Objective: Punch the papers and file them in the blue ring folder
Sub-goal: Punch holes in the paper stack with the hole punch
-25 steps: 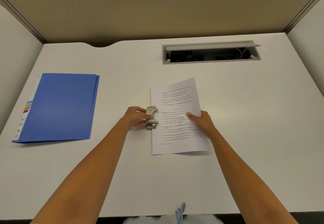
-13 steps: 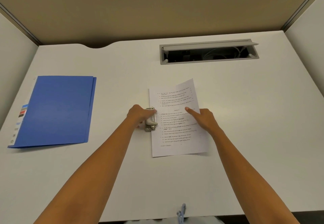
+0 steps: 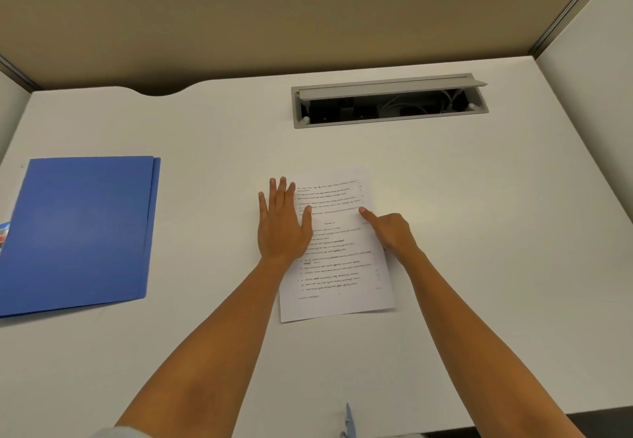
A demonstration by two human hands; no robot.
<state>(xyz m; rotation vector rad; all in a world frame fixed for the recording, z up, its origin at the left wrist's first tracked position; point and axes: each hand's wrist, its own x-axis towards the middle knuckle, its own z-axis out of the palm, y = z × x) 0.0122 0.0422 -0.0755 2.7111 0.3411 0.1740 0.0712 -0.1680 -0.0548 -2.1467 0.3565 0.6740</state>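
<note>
The printed papers [image 3: 337, 249] lay near the middle of the white desk [image 3: 479, 232], their long axis running from the near edge toward the far partition, the top tilted slightly to the right, with the first lines of text farthest from the person. The left hand [image 3: 281, 228] lay flat, palm down, with fingers straight and together, across the sheet's left edge; it gripped nothing that could be seen, and whatever sat beneath the palm was hidden. The right hand [image 3: 390, 232] was loosely curled, its index finger stretched out with the tip pressing the page near the right edge, holding nothing. The blue ring folder [image 3: 78, 232] lay closed, well apart to the left, its long axis also running away from the person; its left side was cut off by the picture's edge, and a small coloured label there was too cropped to read. The print on the page was too small to make out.
</note>
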